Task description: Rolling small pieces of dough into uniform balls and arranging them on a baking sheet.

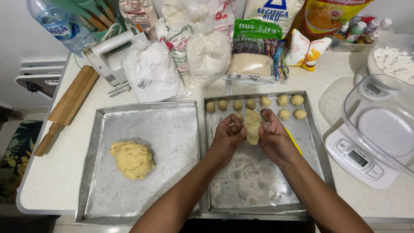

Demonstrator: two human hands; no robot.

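Head cam looks down: left hand [227,137] and right hand [273,140] both pinch a dough piece [252,126] above the right tray [315,129], each grip closed on a side, probably to tear bits off. Its long axis runs near-to-far, toward the dough balls [265,102].

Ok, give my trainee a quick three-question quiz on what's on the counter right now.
1. True or false: both hands, left hand and right hand, hold the piece of dough.
2. Which tray bears the big dough lump: A the left tray, B the right tray?
3. Fill in: the rolling pin lies ___ of the left tray.

Key: 1 true; 2 A; 3 left.
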